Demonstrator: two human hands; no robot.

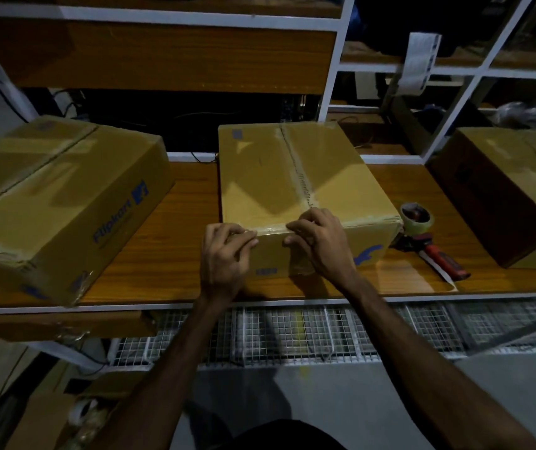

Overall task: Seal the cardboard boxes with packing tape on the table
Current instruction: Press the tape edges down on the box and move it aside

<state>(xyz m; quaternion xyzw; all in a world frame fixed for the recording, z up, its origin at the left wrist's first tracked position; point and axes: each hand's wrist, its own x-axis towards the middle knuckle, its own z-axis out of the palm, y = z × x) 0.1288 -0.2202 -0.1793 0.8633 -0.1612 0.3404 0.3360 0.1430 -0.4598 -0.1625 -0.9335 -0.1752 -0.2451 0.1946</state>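
- Pressing down at the near top edge of the middle box (292,177), both hands work the tape (271,227) strip that runs along that edge.
- The left hand (226,254) has its fingers (247,237) curled onto the edge; the right hand (320,241) lies with fingers bent over the corner, thumb on the front face.
- At 3 o'clock, just beside the box, a tape dispenser (422,235) rests on the desk (175,254).
- At 9 o'clock sits a left box (55,203); at 2 o'clock, a right box (503,193).
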